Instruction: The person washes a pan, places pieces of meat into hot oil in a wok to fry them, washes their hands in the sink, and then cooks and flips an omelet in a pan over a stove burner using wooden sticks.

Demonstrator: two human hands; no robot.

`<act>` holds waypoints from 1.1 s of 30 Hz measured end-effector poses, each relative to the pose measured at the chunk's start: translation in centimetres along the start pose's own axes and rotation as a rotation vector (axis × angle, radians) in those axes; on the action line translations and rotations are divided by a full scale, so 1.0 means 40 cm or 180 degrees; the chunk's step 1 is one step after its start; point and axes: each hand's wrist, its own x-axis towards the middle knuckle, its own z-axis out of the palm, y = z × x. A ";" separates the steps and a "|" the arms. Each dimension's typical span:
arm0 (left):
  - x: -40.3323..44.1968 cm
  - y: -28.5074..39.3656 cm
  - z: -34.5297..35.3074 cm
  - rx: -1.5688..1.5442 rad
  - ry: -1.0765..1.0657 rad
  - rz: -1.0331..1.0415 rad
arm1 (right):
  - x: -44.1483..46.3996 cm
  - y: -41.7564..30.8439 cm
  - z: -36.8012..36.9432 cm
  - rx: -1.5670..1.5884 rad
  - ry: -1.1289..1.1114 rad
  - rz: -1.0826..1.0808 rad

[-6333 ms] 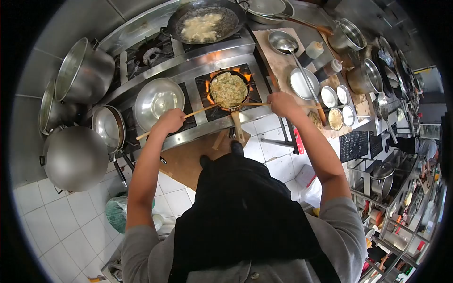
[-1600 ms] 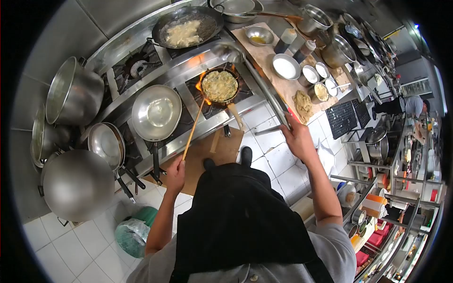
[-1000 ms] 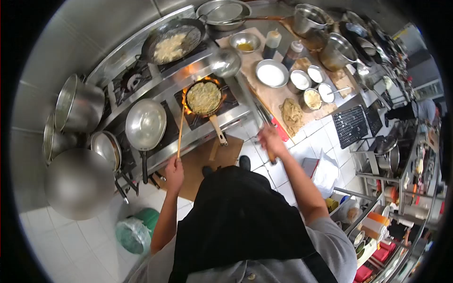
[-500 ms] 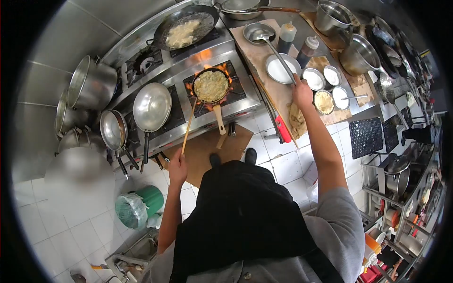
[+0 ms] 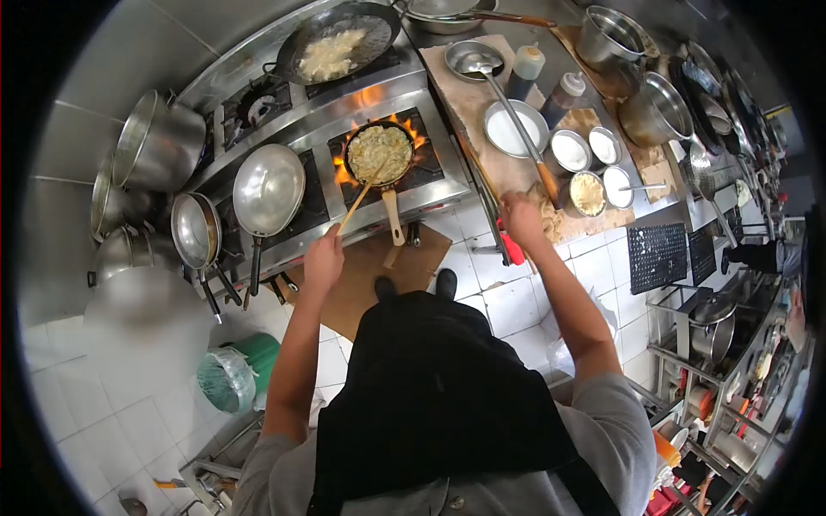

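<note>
My left hand (image 5: 324,254) is closed on a long wooden stick (image 5: 355,206), whose far tip touches the food in a small skillet (image 5: 390,206). Flames rise around that skillet, which holds a browned, egg-like round (image 5: 379,153). My right hand (image 5: 521,215) has its fingers drawn together at the table's near left edge, beside a crumpled tan cloth (image 5: 551,225); whatever lies between the fingers is too small to make out. A ladle (image 5: 516,116) rests with its bowl in a metal bowl (image 5: 460,53) and its wooden handle just right of my right hand.
A large wok (image 5: 374,43) with pale frying food stands on the back burner. An unused steel pan (image 5: 268,189) lies left of the skillet. Small bowls (image 5: 570,150), a white-filled plate (image 5: 514,129) and bottles (image 5: 525,73) crowd the side table. Stacked pots (image 5: 159,142) stand at left.
My right hand has let go of the ladle, now lying in the metal bowl, and moved down to the table's edge. The stick's tip has moved from the skillet's rim onto the food.
</note>
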 end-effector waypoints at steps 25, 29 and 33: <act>0.204 -0.281 0.057 0.0530 -0.0195 0.0498 | 0.085 -0.272 0.015 -0.0261 0.0172 0.0217; 0.209 -0.267 0.017 0.0521 -0.0220 0.0678 | 0.157 -0.352 0.125 -0.0441 -0.0285 0.0489; 0.261 -0.223 0.014 0.0508 -0.0192 0.0783 | 0.209 -0.369 0.205 -0.0695 -0.0393 0.0660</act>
